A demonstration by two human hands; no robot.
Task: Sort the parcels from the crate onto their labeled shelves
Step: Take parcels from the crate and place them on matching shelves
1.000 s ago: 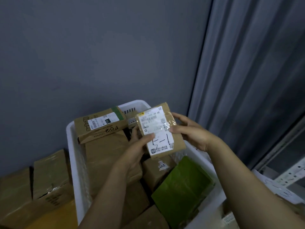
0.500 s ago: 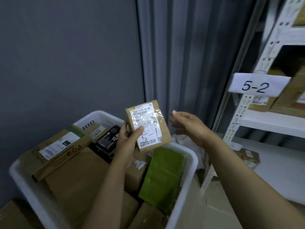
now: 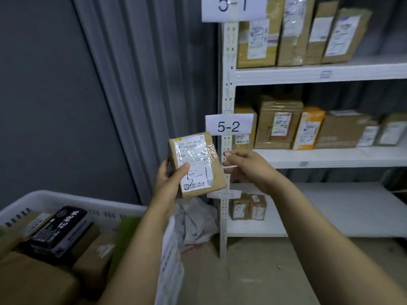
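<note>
My left hand [image 3: 169, 179] grips a small brown parcel [image 3: 196, 164] upright, thumb across its white label, which has "5-1" handwritten on it. My right hand [image 3: 246, 167] hovers just right of the parcel, fingers relaxed, holding nothing. The white crate [image 3: 88, 201] sits at lower left with several parcels in it, among them a black box [image 3: 59, 230]. A white shelf rack [image 3: 226, 84] stands to the right. Its sign "5-1" [image 3: 233, 7] marks the top shelf and its sign "5-2" [image 3: 229, 125] marks the middle shelf. Both shelves hold several brown parcels.
Two small boxes [image 3: 248, 206] stand at the left end of the lowest shelf [image 3: 330, 208]. A crumpled white bag [image 3: 196, 219] lies between crate and rack. Grey curtain [image 3: 143, 84] and wall stand behind. Brown cardboard [image 3: 253, 271] covers the floor below.
The view has swung right from the crate to the shelf rack. My right hand let go of the parcel, which my left hand now holds alone in front of the rack.
</note>
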